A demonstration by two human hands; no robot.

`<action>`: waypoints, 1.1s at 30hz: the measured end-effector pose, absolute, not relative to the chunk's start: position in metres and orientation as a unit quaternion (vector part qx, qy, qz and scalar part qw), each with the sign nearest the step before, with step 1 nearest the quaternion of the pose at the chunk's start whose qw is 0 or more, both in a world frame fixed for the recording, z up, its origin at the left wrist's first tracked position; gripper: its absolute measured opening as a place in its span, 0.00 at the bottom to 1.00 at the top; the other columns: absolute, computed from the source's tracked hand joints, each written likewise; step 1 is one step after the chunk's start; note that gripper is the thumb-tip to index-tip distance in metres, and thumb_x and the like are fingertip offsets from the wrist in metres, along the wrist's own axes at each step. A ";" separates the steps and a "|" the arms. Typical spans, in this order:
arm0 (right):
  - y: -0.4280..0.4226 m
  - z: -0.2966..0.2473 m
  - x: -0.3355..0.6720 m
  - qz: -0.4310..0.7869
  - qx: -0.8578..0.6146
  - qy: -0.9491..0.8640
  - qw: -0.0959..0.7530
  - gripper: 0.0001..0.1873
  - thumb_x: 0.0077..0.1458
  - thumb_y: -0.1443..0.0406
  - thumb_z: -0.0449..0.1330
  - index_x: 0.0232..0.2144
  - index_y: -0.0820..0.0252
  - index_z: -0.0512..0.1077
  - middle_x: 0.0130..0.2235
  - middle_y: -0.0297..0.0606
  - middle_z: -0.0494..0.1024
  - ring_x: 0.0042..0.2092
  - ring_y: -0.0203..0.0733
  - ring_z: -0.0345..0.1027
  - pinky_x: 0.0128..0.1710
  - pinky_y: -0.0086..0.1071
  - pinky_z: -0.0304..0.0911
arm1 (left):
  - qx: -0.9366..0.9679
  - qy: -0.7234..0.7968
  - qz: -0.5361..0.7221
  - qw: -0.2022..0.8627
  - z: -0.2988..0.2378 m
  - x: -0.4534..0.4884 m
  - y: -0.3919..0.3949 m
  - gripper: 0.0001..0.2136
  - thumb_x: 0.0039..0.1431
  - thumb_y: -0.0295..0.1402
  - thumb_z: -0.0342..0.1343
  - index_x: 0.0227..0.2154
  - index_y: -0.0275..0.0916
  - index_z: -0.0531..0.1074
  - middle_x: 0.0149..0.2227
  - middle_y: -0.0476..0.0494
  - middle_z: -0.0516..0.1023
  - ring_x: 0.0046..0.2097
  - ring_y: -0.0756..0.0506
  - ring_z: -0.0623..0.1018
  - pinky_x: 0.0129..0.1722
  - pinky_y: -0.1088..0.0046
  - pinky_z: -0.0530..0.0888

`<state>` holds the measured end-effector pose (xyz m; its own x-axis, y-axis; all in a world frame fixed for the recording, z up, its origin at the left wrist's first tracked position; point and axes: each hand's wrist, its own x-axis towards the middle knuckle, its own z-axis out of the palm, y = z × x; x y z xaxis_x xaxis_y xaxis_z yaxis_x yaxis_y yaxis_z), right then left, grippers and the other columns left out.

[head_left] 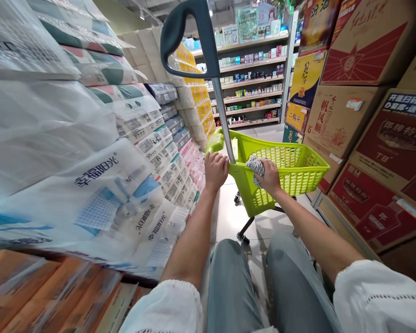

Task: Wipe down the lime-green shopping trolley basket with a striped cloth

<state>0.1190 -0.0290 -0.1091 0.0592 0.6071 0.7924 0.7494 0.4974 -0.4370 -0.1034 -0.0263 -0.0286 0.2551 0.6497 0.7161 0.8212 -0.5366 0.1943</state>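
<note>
A lime-green shopping cart (pixel 284 182) with a perforated basket stands in front of my knees. Its grey metal pole (pixel 224 118) rises to a dark loop handle (pixel 166 41). My left hand (pixel 216 172) has its fingers curled over the basket's near rim, just left of the pole. To the right of the pole, my right hand (pixel 268 177) is closed around a crumpled grey-and-white striped cloth (pixel 255 166), which lies against the rim. Part of the cloth hangs down the basket's side, and my palm hides some of it.
Plastic-wrapped tissue packs (pixel 100 185) are stacked high close on my left, above orange boxes (pixel 38 286). Cardboard cartons (pixel 384 180) line the right side. Shelves (pixel 249 83) of small goods stand at the back. Black casters (pixel 242 238) rest on the tiled floor (pixel 225 222).
</note>
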 end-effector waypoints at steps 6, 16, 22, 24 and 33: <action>-0.045 -0.117 0.091 -0.130 -0.478 -0.700 0.514 0.26 0.52 0.56 0.59 0.53 0.53 0.65 0.60 0.47 0.58 0.61 0.57 0.50 0.58 0.53 0.49 | -0.543 -0.573 -0.612 0.041 -0.085 -0.075 -0.037 0.27 0.62 0.45 0.47 0.59 0.36 0.52 0.62 0.29 0.52 0.66 0.38 0.49 0.64 0.56 0.50; -0.039 -0.113 0.078 -0.175 -0.440 -0.757 0.450 0.15 0.59 0.58 0.53 0.46 0.46 0.72 0.55 0.38 0.69 0.54 0.53 0.57 0.53 0.50 0.54 | -0.470 -0.495 -0.588 -0.434 -0.142 -0.057 -0.014 0.21 0.65 0.47 0.33 0.47 0.41 0.64 0.45 0.40 0.73 0.46 0.45 0.73 0.43 0.68 0.71; -0.021 -0.088 0.053 -0.163 -0.404 -0.798 0.416 0.21 0.60 0.56 0.51 0.55 0.44 0.66 0.55 0.37 0.69 0.53 0.53 0.58 0.55 0.50 0.49 | -0.499 -0.418 -0.597 -0.469 -0.145 -0.070 0.001 0.18 0.63 0.41 0.42 0.50 0.40 0.65 0.45 0.42 0.75 0.44 0.47 0.75 0.41 0.70 0.73; -0.012 -0.093 0.048 -0.155 -0.411 -0.794 0.420 0.22 0.59 0.54 0.51 0.55 0.46 0.66 0.55 0.39 0.70 0.52 0.54 0.59 0.55 0.51 0.49 | -0.504 -0.425 -0.584 -0.474 -0.145 -0.073 0.005 0.17 0.62 0.40 0.44 0.49 0.40 0.66 0.44 0.43 0.76 0.42 0.48 0.76 0.39 0.71 0.73; -0.005 -0.145 0.054 -0.180 -0.418 -0.802 0.386 0.19 0.61 0.55 0.50 0.52 0.49 0.69 0.52 0.41 0.72 0.48 0.51 0.61 0.50 0.47 0.52 | -0.531 -0.416 -0.559 -0.482 -0.153 -0.086 0.010 0.14 0.61 0.43 0.47 0.44 0.40 0.68 0.37 0.45 0.76 0.37 0.49 0.75 0.37 0.73 0.72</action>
